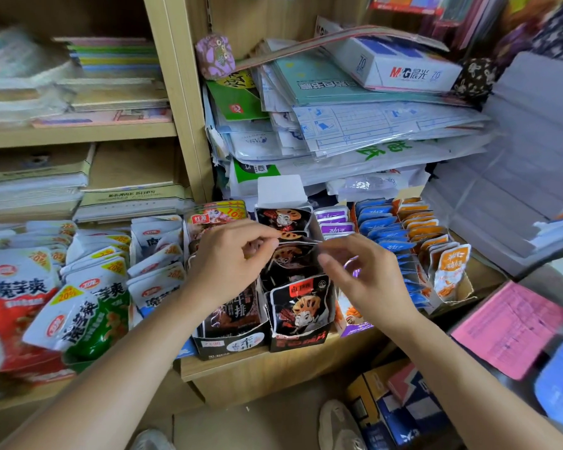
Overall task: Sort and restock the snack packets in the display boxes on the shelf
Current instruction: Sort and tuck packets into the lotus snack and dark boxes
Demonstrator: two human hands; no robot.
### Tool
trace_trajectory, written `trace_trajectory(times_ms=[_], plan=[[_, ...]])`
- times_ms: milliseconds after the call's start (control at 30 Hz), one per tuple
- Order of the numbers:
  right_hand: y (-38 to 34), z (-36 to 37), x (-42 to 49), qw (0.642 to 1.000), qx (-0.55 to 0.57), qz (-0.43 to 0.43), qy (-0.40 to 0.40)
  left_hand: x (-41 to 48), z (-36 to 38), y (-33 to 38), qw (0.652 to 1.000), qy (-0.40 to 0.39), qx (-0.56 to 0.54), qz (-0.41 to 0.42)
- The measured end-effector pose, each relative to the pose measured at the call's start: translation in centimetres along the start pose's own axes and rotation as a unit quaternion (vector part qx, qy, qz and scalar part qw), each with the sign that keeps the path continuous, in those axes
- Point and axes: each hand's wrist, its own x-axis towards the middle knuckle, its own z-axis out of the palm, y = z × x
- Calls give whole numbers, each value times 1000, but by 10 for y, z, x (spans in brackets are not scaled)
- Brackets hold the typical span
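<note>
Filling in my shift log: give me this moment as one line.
step: restocking | left hand: pinches black foil snack packet, left corner | right hand: pinches right corner | packet: in black cardboard display box

Shelf [241, 368] front edge: left display box [231, 347] and middle display box [301, 343], touching side by side.
Middle box: packet [293, 254] upright inside, between left hand [231, 258] and right hand [368, 277].
Right: packet rows [390, 235].
Left end: loose pouches [46, 303].
Behind: paper stack [371, 131], carton [397, 66] on top.
</note>
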Motion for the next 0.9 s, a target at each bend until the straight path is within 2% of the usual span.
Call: trace_trajectory(times_ms=[67, 200, 300, 367, 467, 567, 667, 733, 833, 900], plan=[[3, 0, 9, 999, 6, 25, 40, 8, 0, -4, 1000, 9, 2, -21], [10, 6, 28, 999, -15, 37, -11, 19, -1, -8, 995, -64, 14, -71], [10, 2, 42, 992, 94, 80, 1, 16, -3, -10, 992, -81, 15, -95], [9, 0, 54, 990, 120, 76, 16, 14, -5, -10, 989, -94, 16, -114], [7, 7, 69, 995, 74, 58, -31, 11, -7, -10, 982, -135, 4, -133], [9, 15, 81, 999, 21, 42, -23, 7, -7, -9, 977, -160, 7, -143], [14, 11, 88, 998, -48, 33, -21, 5, -3, -9, 985, -105, 20, -137], [16, 8, 90, 997, -70, 34, -29, 7, 0, -6, 989, -69, 70, -111], [12, 10, 89, 996, -85, 13, -27, 10, 3, -2, 980, -102, 161, -60], [12, 11, 86, 997, -70, 4, -23, 11, 3, -2, 974, -140, 174, -45]])
